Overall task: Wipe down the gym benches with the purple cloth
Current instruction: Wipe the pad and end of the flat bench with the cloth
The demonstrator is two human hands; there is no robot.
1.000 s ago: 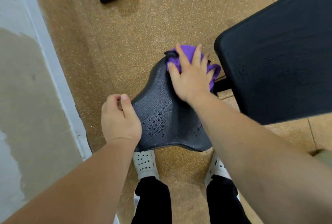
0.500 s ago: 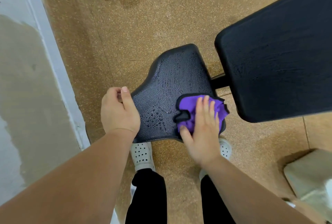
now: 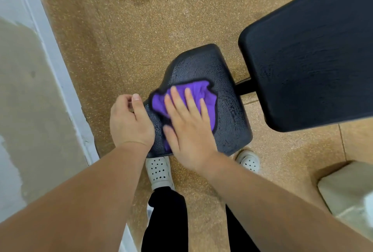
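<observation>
Currently, as seen from the head camera:

Purple cloth: one; crumpled, vivid purple with a dark bound edge. It lies on the left half of the seat pad, under the right hand.
Seat pad: one; black, pebbled surface with glossy patches (clearest along its right side).
Back pad: one; black and larger, to the right of the seat pad and apart from it, with a dark bar between them.
Right hand: grip apart; fingers straight and spread, palm pressing flat on the cloth.
Left hand: fingers curled, thumb along the forefinger, at the seat pad's left edge. Whether the grip is clamped on that edge cannot be told.
Shoes: two; white, perforated, on the speckled floor below the seat pad.
Pale block: one; lower right, blurred.
</observation>
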